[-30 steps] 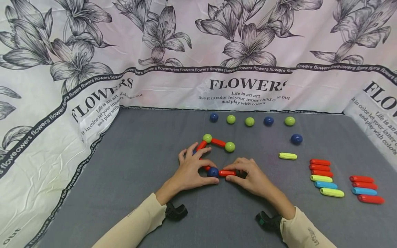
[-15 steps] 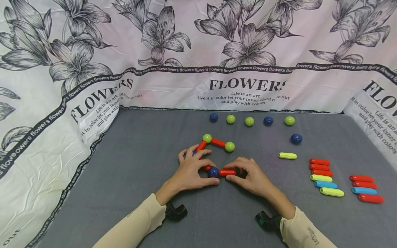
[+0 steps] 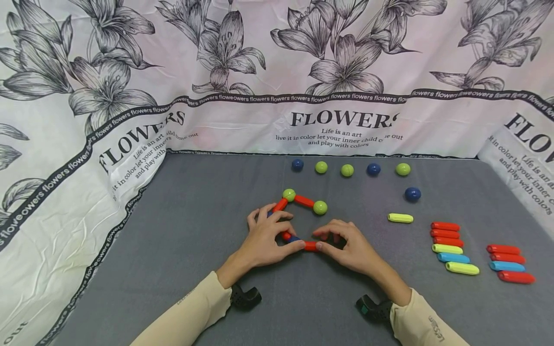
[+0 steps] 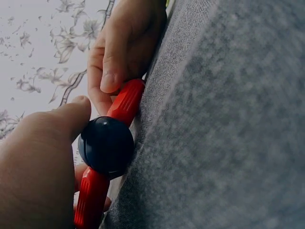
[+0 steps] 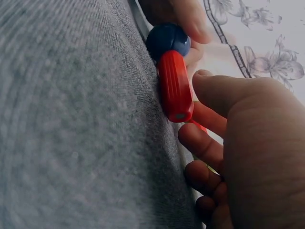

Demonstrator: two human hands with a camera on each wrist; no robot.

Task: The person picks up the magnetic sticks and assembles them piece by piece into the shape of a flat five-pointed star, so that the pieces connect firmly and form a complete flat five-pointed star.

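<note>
A chain of red magnetic building rods and balls lies on the grey cloth. My left hand (image 3: 267,239) pinches a blue ball (image 4: 106,145) between thumb and fingers; in the head view the thumb covers most of it. From that ball a red rod (image 5: 176,88) points right, a small grey spot on its free end. Beside this end is my right hand (image 3: 349,244), fingers loosely bent, thumb tip close to the rod. Farther back the chain bends through a green ball (image 3: 289,194) and a red rod (image 3: 304,201) to another green ball (image 3: 320,207). Left fingers partly hide the chain's middle.
Several blue and green balls, among them a blue ball (image 3: 297,165), stand in a row at the back. A blue ball (image 3: 413,194) and a yellow rod (image 3: 400,218) lie right of centre. Two stacks of coloured rods (image 3: 453,258) lie farther right. Flower-printed fabric (image 3: 242,125) borders the cloth.
The blue ball and its right-hand red rod have shifted slightly toward me, the ball going mostly behind the left thumb. The right index finger has come away from the rod.
</note>
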